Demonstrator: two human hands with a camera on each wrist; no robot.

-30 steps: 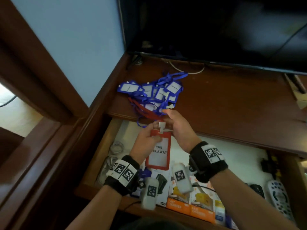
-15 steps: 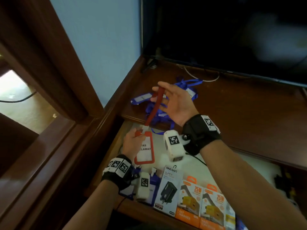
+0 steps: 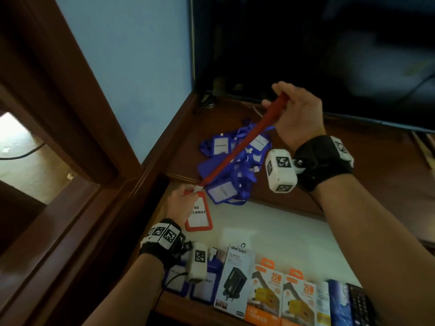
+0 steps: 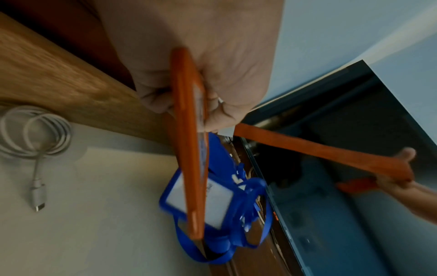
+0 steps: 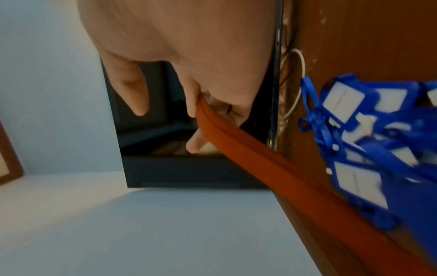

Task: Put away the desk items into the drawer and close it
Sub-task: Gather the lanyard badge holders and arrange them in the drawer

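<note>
A red badge holder (image 3: pixel 199 216) hangs over the open drawer (image 3: pixel 270 234), and my left hand (image 3: pixel 182 203) pinches its top edge. In the left wrist view the red badge holder (image 4: pixel 191 149) shows edge-on under my left hand (image 4: pixel 189 104). Its red lanyard (image 3: pixel 244 140) runs taut up to my right hand (image 3: pixel 289 111), which grips the strap's far end above the desk. The right wrist view shows the red lanyard (image 5: pixel 260 162) leaving my right hand (image 5: pixel 201 104) between curled fingers. A pile of blue badge holders (image 3: pixel 235 165) with blue lanyards lies on the desk top at the drawer's edge.
Boxed chargers (image 3: pixel 237 278) and orange boxes (image 3: pixel 268 295) line the drawer's front, with two blue badge holders (image 3: pixel 202 288) at the left. A coiled white cable (image 4: pixel 35 130) lies in the drawer's left corner. A dark television (image 3: pixel 329 55) stands behind the desk, and a blue wall (image 3: pixel 129 67) is on the left.
My right hand has risen up and back, pulling the red lanyard straight out of the blue pile. My left hand keeps hold of the red badge holder over the drawer.
</note>
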